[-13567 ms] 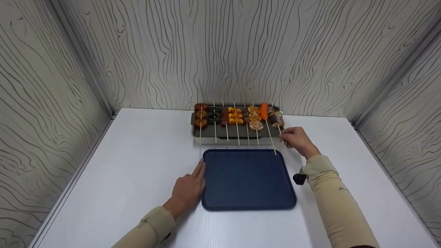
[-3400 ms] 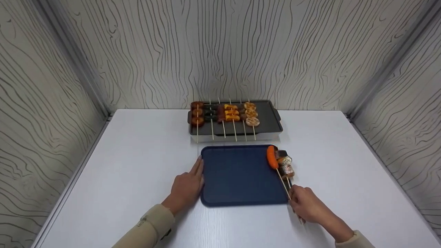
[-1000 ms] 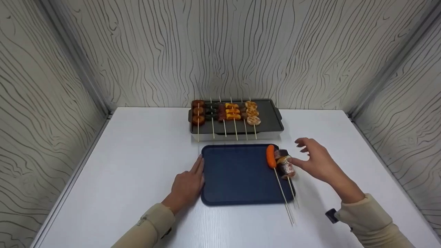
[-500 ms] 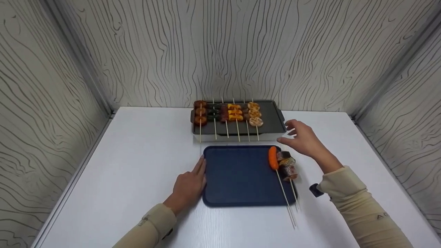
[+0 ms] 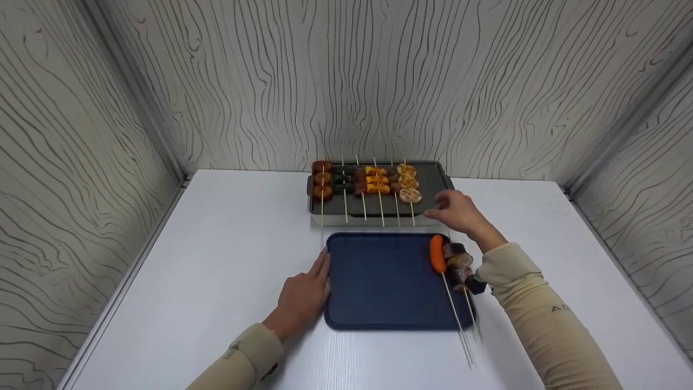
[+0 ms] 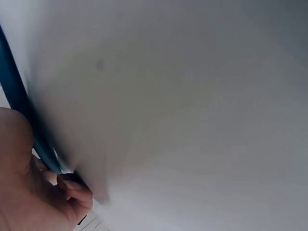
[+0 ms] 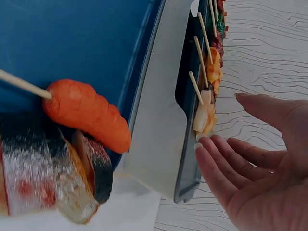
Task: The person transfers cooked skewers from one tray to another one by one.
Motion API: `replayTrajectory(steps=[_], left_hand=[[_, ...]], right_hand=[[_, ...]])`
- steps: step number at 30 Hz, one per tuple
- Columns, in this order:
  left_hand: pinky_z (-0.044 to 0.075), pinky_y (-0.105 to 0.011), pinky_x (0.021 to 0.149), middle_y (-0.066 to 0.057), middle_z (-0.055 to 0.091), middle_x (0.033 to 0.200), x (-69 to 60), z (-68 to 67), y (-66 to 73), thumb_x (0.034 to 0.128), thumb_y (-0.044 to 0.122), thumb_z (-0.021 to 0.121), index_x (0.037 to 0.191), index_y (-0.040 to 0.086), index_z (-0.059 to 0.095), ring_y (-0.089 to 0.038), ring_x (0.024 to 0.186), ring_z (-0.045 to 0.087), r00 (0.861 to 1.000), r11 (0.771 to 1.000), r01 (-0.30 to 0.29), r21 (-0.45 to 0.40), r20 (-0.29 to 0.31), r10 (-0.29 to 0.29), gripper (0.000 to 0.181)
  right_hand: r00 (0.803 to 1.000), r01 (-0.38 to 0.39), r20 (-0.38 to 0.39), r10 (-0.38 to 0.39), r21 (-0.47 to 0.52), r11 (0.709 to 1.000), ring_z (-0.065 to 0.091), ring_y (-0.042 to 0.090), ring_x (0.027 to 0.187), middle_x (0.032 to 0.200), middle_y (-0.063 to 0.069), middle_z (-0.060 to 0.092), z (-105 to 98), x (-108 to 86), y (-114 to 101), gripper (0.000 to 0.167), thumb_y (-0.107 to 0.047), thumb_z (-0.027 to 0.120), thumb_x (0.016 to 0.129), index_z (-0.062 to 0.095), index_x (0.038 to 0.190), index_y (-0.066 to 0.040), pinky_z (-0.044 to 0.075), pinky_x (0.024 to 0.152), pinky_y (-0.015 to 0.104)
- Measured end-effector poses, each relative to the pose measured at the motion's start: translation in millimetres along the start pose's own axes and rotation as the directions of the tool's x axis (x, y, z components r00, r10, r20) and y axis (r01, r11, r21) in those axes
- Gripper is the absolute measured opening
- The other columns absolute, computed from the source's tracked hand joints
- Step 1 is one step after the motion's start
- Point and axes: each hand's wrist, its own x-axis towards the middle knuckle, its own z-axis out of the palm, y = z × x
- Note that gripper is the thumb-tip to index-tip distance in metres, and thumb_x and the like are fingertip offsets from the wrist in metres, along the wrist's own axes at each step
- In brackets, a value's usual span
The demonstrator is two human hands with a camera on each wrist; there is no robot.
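Observation:
My left hand holds the left rim of a dark blue tray; in the left wrist view its curled fingertips meet the rim. My right hand hovers over the right end of a dark grill pan, thumb and fingers spread apart, holding nothing. Closest to it is a lotus root skewer, which it appears not to touch. On the tray's right side lie an orange sausage skewer and a skewer of silver-skinned chunks, their sticks reaching past the front edge.
Left of the lotus root, the pan bears skewers of yellow pieces, dark red pieces, dark green pieces and reddish-brown rounds. A wood-patterned wall stands behind the white table.
Both the sausage and silver-skinned chunk skewers went from pan to tray, where my right hand let them go. Since then it has moved back up to the pan. My left hand stays at the tray.

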Motion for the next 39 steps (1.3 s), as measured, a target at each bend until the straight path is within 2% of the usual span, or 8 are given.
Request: replayTrajectory(steps=[7,11,14,19,22,29,35,39], left_hand=[[0.034,-0.029,0.044,-0.009,0.048,0.157,0.0,5.2,0.5,0.1042,0.021,0.051,0.151,0.0,0.047,-0.014,0.05,0.038,1.0,1.0,-0.01,0.007,0.006,0.01,0.052],[0.036,-0.03,0.045,-0.009,0.047,0.158,1.2,10.3,-0.7,0.1055,0.023,0.048,0.152,0.001,0.046,-0.016,0.052,0.041,1.0,1.0,-0.006,-0.009,0.01,0.006,0.052],[0.036,-0.03,0.045,-0.008,0.047,0.158,1.5,11.3,-1.0,0.1055,0.024,0.048,0.152,0.002,0.047,-0.015,0.052,0.041,1.0,1.0,-0.01,-0.004,0.0,0.01,0.052],[0.032,-0.026,0.043,-0.008,0.049,0.156,0.5,8.2,-0.4,0.1038,0.022,0.053,0.149,0.002,0.051,-0.011,0.049,0.034,0.998,0.999,-0.024,0.034,-0.051,0.026,0.05],[0.03,-0.024,0.042,-0.007,0.05,0.155,0.0,6.5,0.1,0.1029,0.021,0.055,0.148,0.002,0.052,-0.009,0.048,0.03,0.997,0.998,-0.027,0.055,-0.072,0.031,0.049],[0.032,-0.026,0.042,-0.006,0.051,0.154,0.4,9.6,-1.4,0.1036,0.023,0.053,0.148,0.004,0.053,-0.012,0.048,0.034,0.997,0.998,-0.017,0.068,-0.075,0.022,0.049],[0.033,-0.026,0.042,-0.006,0.051,0.154,0.2,9.5,-2.1,0.1024,0.021,0.055,0.148,0.003,0.053,-0.011,0.048,0.035,0.997,0.998,-0.012,0.058,-0.076,0.017,0.049],[0.034,-0.027,0.042,-0.006,0.05,0.155,0.5,8.1,-3.2,0.1032,0.022,0.054,0.149,0.003,0.052,-0.013,0.049,0.038,0.998,0.999,-0.007,0.052,-0.055,0.009,0.05]], right_hand=[[0.997,-0.068,0.053,0.06,0.181,0.981,0.07,0.039,0.104,0.122,0.033,0.061,17,11.4,3,0.051,-0.014,0.064,0.1,0.048,0.136,0.017,0.056,0.092,0.048],[0.997,-0.081,0.039,0.074,0.245,0.966,0.072,0.036,0.099,0.118,0.034,0.064,24,16.9,4,0.043,-0.009,0.062,0.1,0.052,0.131,0.018,0.058,0.088,0.044],[0.996,-0.09,0.016,0.089,0.279,0.956,0.074,0.031,0.09,0.109,0.032,0.069,28,21.1,5,0.035,-0.007,0.061,0.1,0.057,0.125,0.018,0.06,0.084,0.043],[0.994,-0.11,0.01,0.112,0.269,0.957,0.073,0.018,0.072,0.092,0.022,0.075,34,27.6,7,0.027,-0.008,0.063,0.1,0.066,0.115,0.014,0.061,0.071,0.035],[0.994,-0.107,0.007,0.109,0.245,0.964,0.069,0.015,0.066,0.084,0.017,0.075,38,30.3,7,0.023,-0.007,0.064,0.099,0.07,0.111,0.012,0.059,0.064,0.032],[0.997,-0.07,0.007,0.071,0.256,0.964,0.063,0.011,0.064,0.091,0.024,0.073,40,31.2,5,0.025,0.002,0.059,0.097,0.065,0.116,0.017,0.057,0.064,0.032],[0.998,-0.054,0.04,0.045,0.262,0.964,0.063,0.012,0.065,0.089,0.022,0.071,35,29.4,6,0.026,0.004,0.055,0.097,0.059,0.118,0.02,0.057,0.066,0.032],[0.998,-0.047,0.055,0.034,0.266,0.963,0.063,0.013,0.065,0.089,0.024,0.07,28,26.9,4,0.028,0.004,0.054,0.097,0.056,0.12,0.021,0.057,0.066,0.033]])
